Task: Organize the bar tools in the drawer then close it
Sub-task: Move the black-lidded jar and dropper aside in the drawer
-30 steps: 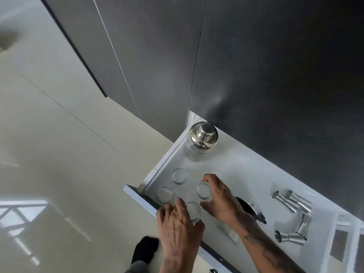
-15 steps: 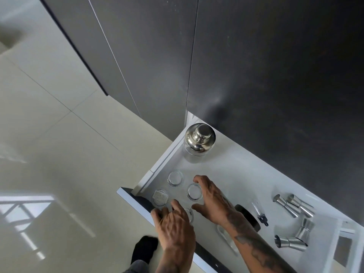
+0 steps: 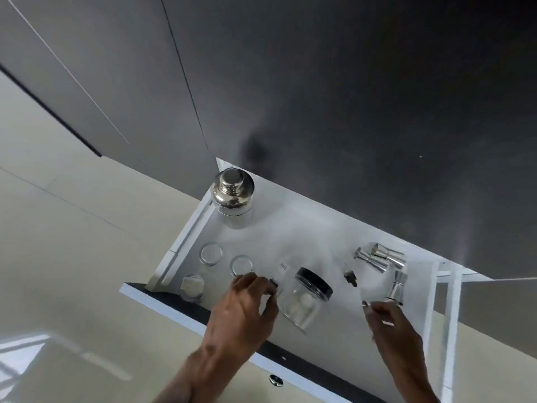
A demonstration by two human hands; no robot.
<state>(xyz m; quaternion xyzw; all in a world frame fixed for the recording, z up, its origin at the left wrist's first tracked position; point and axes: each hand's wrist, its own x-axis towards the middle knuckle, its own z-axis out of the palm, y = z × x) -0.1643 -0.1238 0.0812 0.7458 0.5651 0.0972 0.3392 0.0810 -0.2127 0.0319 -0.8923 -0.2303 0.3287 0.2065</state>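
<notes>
In the open drawer (image 3: pixel 334 237), your left hand (image 3: pixel 247 306) pinches something small and dark; your right hand (image 3: pixel 392 321) pinches a thin metal bit; bump the tipped jar (image 3: pixel 305 301) and it may roll into the small glasses (image 3: pixel 211 253).

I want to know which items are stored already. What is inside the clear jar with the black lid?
The jar lies on its side in the drawer. Through the glass two pale round things show. What they are is too blurred to tell, and reflections hide the rest.
</notes>
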